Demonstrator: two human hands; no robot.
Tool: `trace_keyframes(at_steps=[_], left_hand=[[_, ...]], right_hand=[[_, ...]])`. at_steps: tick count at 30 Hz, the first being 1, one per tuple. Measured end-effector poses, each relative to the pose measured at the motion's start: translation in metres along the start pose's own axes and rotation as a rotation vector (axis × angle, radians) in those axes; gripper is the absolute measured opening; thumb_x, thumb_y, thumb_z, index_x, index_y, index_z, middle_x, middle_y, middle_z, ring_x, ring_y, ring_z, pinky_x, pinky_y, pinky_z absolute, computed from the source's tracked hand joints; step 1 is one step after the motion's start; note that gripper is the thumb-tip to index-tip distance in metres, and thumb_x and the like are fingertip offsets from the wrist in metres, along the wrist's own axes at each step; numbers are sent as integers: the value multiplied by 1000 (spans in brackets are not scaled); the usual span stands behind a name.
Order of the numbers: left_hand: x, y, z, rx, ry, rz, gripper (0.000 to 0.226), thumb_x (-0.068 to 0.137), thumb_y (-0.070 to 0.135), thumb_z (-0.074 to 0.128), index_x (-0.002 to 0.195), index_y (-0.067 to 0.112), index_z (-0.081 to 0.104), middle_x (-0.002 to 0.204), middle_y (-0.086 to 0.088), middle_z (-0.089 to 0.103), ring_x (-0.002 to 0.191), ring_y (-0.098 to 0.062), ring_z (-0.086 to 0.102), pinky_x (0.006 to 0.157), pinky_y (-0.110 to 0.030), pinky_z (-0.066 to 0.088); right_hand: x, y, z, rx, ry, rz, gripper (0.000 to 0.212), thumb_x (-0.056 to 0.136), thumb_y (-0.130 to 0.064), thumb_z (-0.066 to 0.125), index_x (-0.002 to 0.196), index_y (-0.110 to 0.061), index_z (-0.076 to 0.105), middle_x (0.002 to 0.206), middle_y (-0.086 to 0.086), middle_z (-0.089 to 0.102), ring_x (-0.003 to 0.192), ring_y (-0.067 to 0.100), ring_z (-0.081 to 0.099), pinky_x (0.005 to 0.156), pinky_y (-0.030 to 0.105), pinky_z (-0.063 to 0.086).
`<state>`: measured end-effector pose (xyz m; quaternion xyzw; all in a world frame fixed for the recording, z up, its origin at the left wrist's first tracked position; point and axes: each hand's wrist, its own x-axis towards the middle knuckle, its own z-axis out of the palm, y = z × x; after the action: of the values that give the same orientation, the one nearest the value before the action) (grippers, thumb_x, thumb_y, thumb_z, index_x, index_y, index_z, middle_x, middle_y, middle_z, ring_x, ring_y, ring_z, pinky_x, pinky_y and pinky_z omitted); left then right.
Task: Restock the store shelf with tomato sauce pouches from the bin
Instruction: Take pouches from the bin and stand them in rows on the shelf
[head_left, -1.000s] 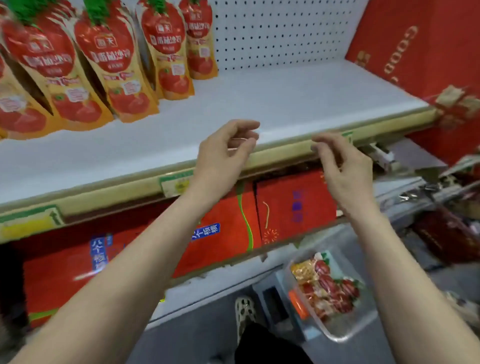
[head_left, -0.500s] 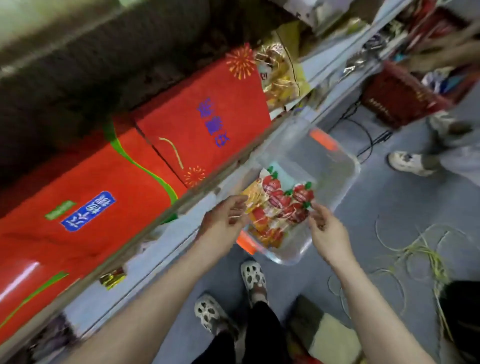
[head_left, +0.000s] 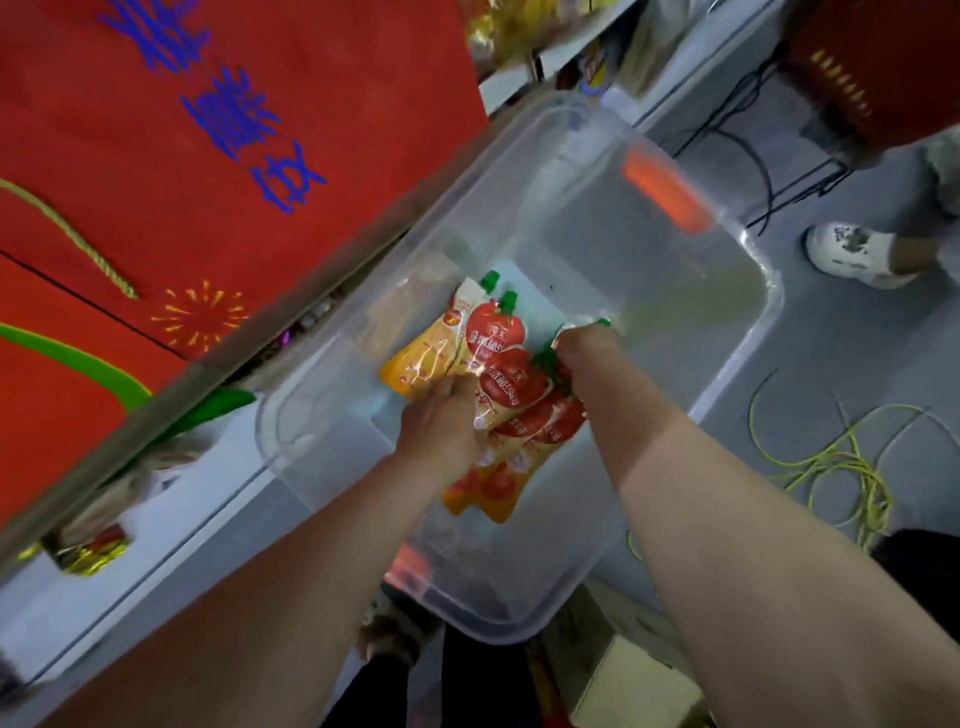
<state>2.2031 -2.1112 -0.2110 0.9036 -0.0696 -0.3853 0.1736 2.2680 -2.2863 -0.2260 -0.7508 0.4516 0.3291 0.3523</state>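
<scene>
- A cluster of tomato sauce pouches (head_left: 511, 384), red and yellow with green caps, is seen lying inside a clear plastic bin (head_left: 774, 306), towards its near-left part.
- The pouches are overlapped in a heap, their caps pointing away from the person.
- The lower edge of the heap is gripped by the left hand (head_left: 441, 421), whose fingers are curled down among the pouches.
- The cap ends of the pouches on the right are clasped by the right hand (head_left: 587, 353), closed into a fist around them.
- Both forearms are stretched down into the bin from the bottom of the view.
- An orange handle (head_left: 665, 192) is fixed on the far end of the bin.
- The bin is set on the grey floor, just beside the lower shelf edge (head_left: 260, 338).
- Large red boxes (head_left: 234, 156) with blue lettering are stacked on that shelf.
- A yellow cord (head_left: 841, 467) is coiled on the floor to the right of the bin.
- Another person's white shoe (head_left: 852, 252) is seen beyond it, near black cables (head_left: 753, 150).
</scene>
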Motion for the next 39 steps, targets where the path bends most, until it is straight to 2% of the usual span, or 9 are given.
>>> trace_keyframes(at_steps=[3, 6, 9, 13, 17, 21, 24, 30, 39], left_hand=[[3, -1, 4, 82, 57, -39, 83, 84, 29, 67, 152, 18, 20, 151, -8, 30, 136, -31, 31, 105, -43, 37], [4, 1, 5, 129, 110, -105, 85, 84, 28, 68, 151, 19, 17, 144, -11, 34, 130, -33, 37, 101, -45, 39], [3, 0, -1, 126, 53, -218, 83, 84, 26, 70, 148, 15, 18, 139, -16, 42, 126, -37, 44, 96, -47, 42], [3, -3, -11, -159, -16, -343, 69, 81, 32, 69, 136, 16, 30, 127, -16, 57, 115, -39, 54, 90, -43, 50], [-11, 5, -29, -306, 62, -398, 65, 90, 31, 61, 142, 17, 26, 134, -13, 55, 120, -38, 54, 93, -40, 45], [-32, -3, -43, -411, 57, -352, 60, 89, 26, 62, 138, 18, 28, 133, -10, 56, 117, -36, 56, 96, -43, 48], [-45, -10, -50, -415, 60, -297, 58, 87, 26, 63, 135, 18, 31, 130, -10, 57, 114, -34, 58, 94, -45, 49], [-64, -12, -58, -531, 122, -252, 51, 89, 28, 64, 131, 15, 37, 125, -6, 60, 109, -27, 60, 84, -36, 49], [-89, -9, -78, -825, 253, -114, 34, 95, 40, 53, 121, 19, 52, 114, 1, 65, 101, -16, 62, 82, -29, 48]], right_hand=[[-5, -17, 3, 387, -51, 14, 54, 93, -12, 57, 143, -3, 39, 139, 16, 51, 117, 34, 58, 91, 40, 55], [-14, -34, 11, 592, -211, -61, 60, 91, -5, 66, 146, -9, 40, 131, 18, 58, 81, 21, 61, 52, 23, 55], [-17, -32, 18, 459, -68, -155, 48, 93, -3, 60, 139, -15, 51, 130, 14, 61, 87, 19, 63, 76, 30, 56], [-21, 3, 20, 80, 243, -67, 59, 94, -23, 58, 148, -21, 34, 146, 14, 42, 130, 37, 45, 109, 49, 39], [-33, 23, 31, 148, 140, 86, 81, 85, -21, 73, 149, -14, 23, 145, 18, 36, 130, 41, 42, 108, 48, 39], [-43, 22, 27, 61, 174, -94, 44, 78, -19, 79, 118, -16, 63, 114, 8, 70, 106, 27, 65, 94, 36, 51], [-49, 12, 21, 335, 238, -298, 26, 78, -6, 74, 101, -16, 71, 94, -1, 73, 87, 16, 67, 92, 36, 54], [-44, 23, 47, 130, 36, -126, 64, 74, -40, 82, 128, -18, 53, 123, 6, 67, 113, 30, 63, 96, 39, 47], [-77, 27, 26, 251, 77, -298, 33, 86, -19, 70, 118, -17, 65, 110, 8, 72, 95, 24, 64, 89, 35, 50]])
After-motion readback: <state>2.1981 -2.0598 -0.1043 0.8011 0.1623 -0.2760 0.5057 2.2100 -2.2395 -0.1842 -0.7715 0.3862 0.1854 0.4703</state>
